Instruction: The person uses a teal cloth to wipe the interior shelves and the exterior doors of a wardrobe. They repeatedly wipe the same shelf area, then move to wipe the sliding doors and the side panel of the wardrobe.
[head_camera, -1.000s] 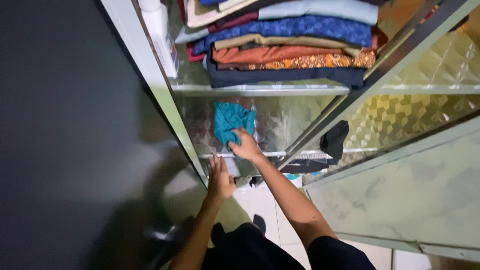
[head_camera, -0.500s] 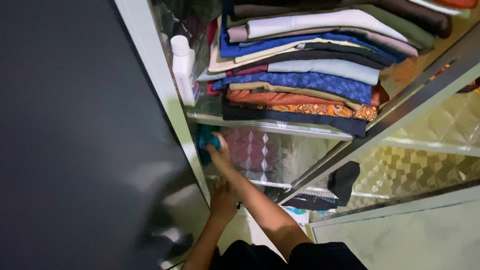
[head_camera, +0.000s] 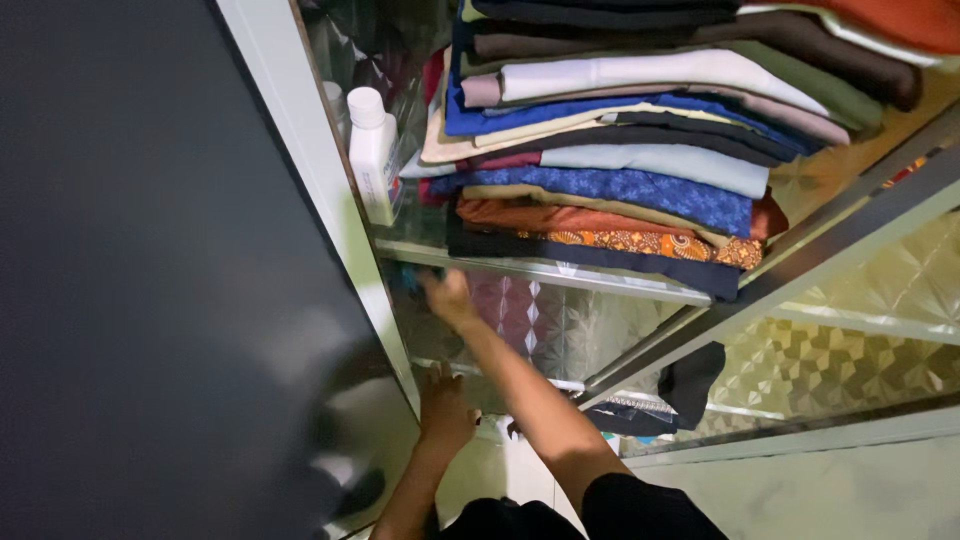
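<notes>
Teal cloth (head_camera: 408, 281) under metal shelf (head_camera: 560, 270), right hand (head_camera: 447, 296) gripping.

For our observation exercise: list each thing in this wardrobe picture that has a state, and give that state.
Wardrobe door: open.
Folded clothes: stacked on the shelf.
White bottle: upright, capped.
Right hand: reaching under the shelf.
Left hand: on the lower shelf's edge.

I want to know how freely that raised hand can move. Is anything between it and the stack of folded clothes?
Yes. The right hand is under the metal shelf edge that carries the folded clothes; that shelf lies between them.
</notes>
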